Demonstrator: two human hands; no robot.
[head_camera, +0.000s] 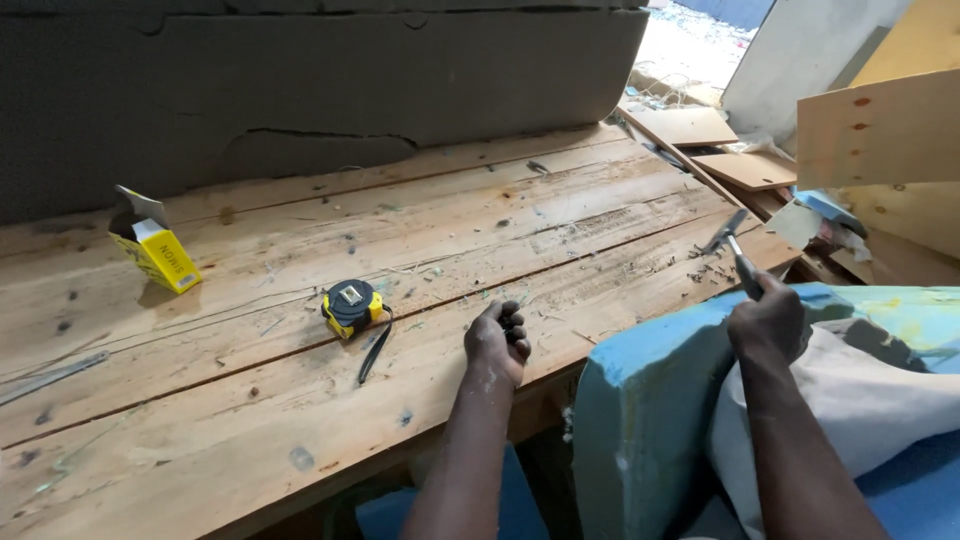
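Hammer (738, 252) in right hand (768, 322)

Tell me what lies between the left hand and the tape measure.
Head view: only bare plank of the workbench separates the left hand from the tape measure, plus its black strap.

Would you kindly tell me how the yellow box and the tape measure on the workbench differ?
The yellow box is a plain rectangular carton, its top flap open; the tape measure is a rounded case, yellow with black. The yellow box lies far left; the tape measure sits nearer the left hand. Both rest on the wooden workbench.
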